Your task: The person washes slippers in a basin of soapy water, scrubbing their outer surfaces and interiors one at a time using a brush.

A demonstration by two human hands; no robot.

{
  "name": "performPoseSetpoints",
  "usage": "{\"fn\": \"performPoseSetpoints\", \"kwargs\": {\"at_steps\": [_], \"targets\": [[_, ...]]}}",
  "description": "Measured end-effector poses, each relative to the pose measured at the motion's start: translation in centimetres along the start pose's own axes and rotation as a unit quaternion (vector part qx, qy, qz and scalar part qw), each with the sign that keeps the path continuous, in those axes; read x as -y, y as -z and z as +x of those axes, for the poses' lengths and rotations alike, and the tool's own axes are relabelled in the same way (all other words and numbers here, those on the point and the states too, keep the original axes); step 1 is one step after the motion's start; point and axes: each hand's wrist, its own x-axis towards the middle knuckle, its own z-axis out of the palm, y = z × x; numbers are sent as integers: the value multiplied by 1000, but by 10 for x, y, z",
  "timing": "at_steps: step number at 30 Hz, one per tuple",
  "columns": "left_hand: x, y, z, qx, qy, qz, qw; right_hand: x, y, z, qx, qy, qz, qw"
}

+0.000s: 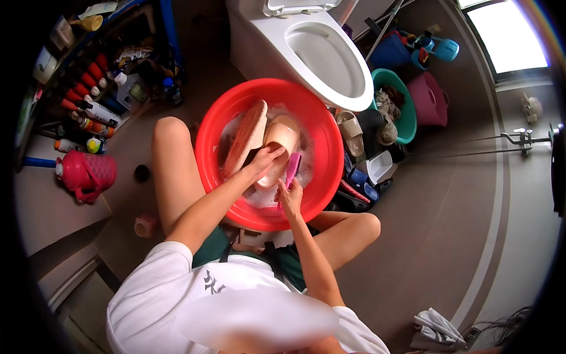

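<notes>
A large red basin (pixel 209 127) with soapy, foamy water stands between my knees. Inside it a cream slide slipper (pixel 283 134) lies with its strap toward the far side. My left hand (pixel 262 164) grips this slipper near its strap opening, fingers curled at the edge. In my right hand (pixel 290 197) is a pink scrubbing brush (pixel 292 167), held by its lower end beside the slipper; its bristles are hard to make out. A second slipper (pixel 246 137) leans on its side against the basin's left part, sole turned outward.
A white toilet (pixel 265 47) stands just beyond the basin. Several shoes, including a beige slipper (pixel 352 133), and a teal basin with cloths (pixel 407 118) are at the right. Bottles (pixel 132 91) and a pink thermos jug (pixel 88 174) stand at the left.
</notes>
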Motion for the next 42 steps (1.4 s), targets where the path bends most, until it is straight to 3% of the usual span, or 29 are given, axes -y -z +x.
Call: {"fn": "performPoseSetpoints", "kwargs": {"at_steps": [5, 8, 13, 17, 19, 21, 24, 25, 28, 29, 33, 40, 42], "targets": [[5, 5, 20, 18, 0, -44, 999, 23, 1, 2, -118, -1, 7, 993], [0, -4, 20, 8, -4, -33, 999, 15, 10, 30, -45, 32, 67, 996], [3, -8, 26, -10, -12, -61, 998, -29, 4, 75, -11, 30, -1, 999], [7, -10, 32, -50, -91, 23, 994, -23, -9, 32, -28, 3, -51, 998], [11, -15, 30, -107, -120, 145, 976, -2, -9, 8, -12, -50, -8, 999], [13, -21, 27, -171, -146, 265, 938, -1, -11, -3, -13, -59, 4, 998], [17, 2, 37, -185, -127, 469, 854, -10, -11, -5, -20, -26, -2, 999], [20, 4, 36, -203, -151, 478, 841, -12, -10, -6, -25, -9, -14, 1000], [35, 20, 41, -217, -153, 322, 909, 7, -10, -12, -48, 59, -124, 989], [35, 13, 32, -211, -127, 206, 947, 15, -10, -13, -57, 84, -172, 980], [29, 11, 18, -212, -64, 227, 948, 22, -6, 10, -38, 36, -206, 977], [50, 14, 20, -209, -66, 108, 970, 15, -4, 102, -56, 145, -268, 951], [52, 17, 19, -227, -90, 266, 932, 15, -5, 110, -62, 168, -285, 942]]}}
